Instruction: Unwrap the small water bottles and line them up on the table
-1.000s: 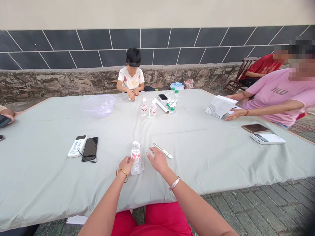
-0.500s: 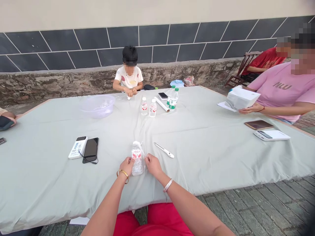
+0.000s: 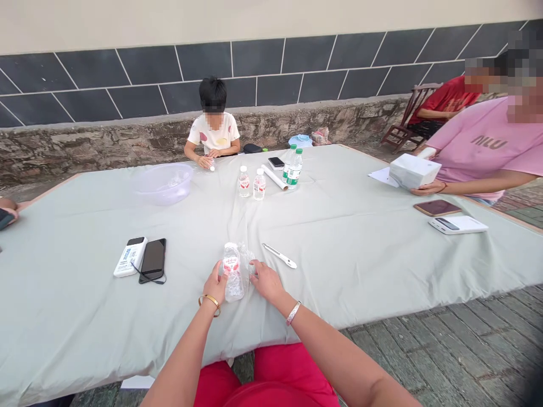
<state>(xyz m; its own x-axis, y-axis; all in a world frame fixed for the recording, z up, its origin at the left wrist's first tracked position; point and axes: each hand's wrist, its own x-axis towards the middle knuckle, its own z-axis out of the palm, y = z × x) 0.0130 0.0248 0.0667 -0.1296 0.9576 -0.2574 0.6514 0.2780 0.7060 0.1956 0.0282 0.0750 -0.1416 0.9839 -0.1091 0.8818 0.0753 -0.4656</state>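
Note:
My left hand (image 3: 215, 282), with a gold bracelet at its wrist, grips the side of a small clear plastic bottle (image 3: 232, 277) with a white cap and a red-and-white label. The bottle stands on the cloth-covered table in front of me. Crinkled clear plastic film (image 3: 246, 261) spreads along the bottle's right side. My right hand (image 3: 266, 280) holds the film's right edge, fingers curled, a little apart from the bottle. A white utility knife (image 3: 280, 255) lies beyond my right hand.
At left lie a white power bank (image 3: 130, 257) and a black phone (image 3: 153, 260). Farther back are a purple basin (image 3: 163, 192), two small bottles (image 3: 259, 186), a roll (image 3: 275, 178) and two green-capped bottles (image 3: 293, 169). Other people sit at the far side and the right.
The clear film now stands wider and looser beside the bottle. My right fingers have opened slightly from a tighter fist. The whole view has shifted a little.

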